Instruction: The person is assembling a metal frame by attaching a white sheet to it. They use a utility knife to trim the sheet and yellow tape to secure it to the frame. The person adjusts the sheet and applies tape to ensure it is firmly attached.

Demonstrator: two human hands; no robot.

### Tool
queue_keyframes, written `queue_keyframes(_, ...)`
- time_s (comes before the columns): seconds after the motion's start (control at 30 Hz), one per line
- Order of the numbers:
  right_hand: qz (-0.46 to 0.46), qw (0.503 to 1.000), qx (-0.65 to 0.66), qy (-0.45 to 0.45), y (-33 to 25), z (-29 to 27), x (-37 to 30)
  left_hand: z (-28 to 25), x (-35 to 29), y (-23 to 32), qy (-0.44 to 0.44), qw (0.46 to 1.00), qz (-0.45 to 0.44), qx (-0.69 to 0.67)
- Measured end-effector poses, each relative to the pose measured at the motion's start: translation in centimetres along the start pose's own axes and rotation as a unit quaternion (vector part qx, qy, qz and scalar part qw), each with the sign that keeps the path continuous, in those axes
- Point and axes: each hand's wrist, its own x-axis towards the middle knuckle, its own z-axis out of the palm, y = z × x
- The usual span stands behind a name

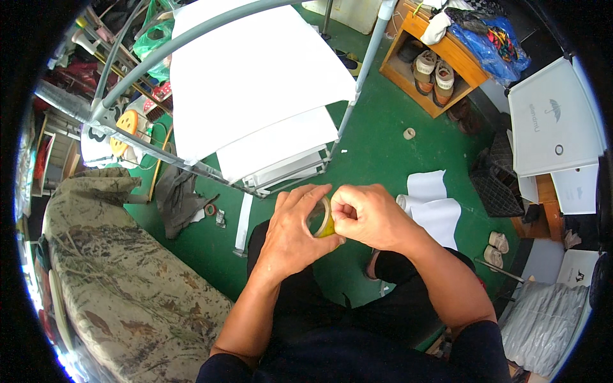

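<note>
Left hand (287, 233) grips the tape (327, 226) at frame centre. Right hand (370, 217) is closed at the tape's right edge; any tape end pinched cannot be determined. White sheets (255, 76): upper centre, within a metal frame (367, 54).

Green floor (373, 150) — grey cloth (179, 199), pale roll (409, 133), white sheets (439, 217), light shoes (496, 249)

Left hand (288, 235) is gripping tape roll (327, 221); right hand (369, 217) is pinching at its edge, sheets (255, 73) lying beyond.
</note>
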Motion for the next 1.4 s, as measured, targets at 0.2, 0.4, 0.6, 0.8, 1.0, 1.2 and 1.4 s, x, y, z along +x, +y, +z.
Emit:
queue_keyframes(0.2,-0.019,0.999,0.003,0.038,0.9,-0.3,-0.1,0.1,0.1,0.0,-0.001,1.0,0.008,-0.024)
queue_keyframes(0.4,-0.141,0.989,-0.027,-0.026,-0.6,-3.2,-0.2,0.2,-0.1,-1.8,-0.075,0.967,-0.035,-0.241)
queue_keyframes(0.6,-0.15,0.974,-0.051,-0.164,-0.6,-4.4,-0.9,0.1,1.1,-3.4,-0.191,0.853,-0.062,-0.482)
queue_keyframes(0.8,-0.13,0.983,-0.115,-0.052,-0.7,-4.5,-0.9,-0.7,3.4,-2.7,-0.144,0.839,-0.046,-0.523)
queue_keyframes(1.0,-0.072,0.979,-0.175,0.07,-0.2,-6.7,-1.1,-1.4,8.8,-0.8,0.198,0.719,-0.061,-0.664)
queue_keyframes(1.2,0.002,0.967,-0.242,0.073,0.1,-7.4,-1.1,-1.8,10.3,1.0,0.27,0.708,-0.106,-0.644)
queue_keyframes(1.4,0.065,0.959,-0.27,0.055,0.4,-10.1,-1.5,-2.1,8.1,1.1,0.239,0.731,-0.117,-0.629)
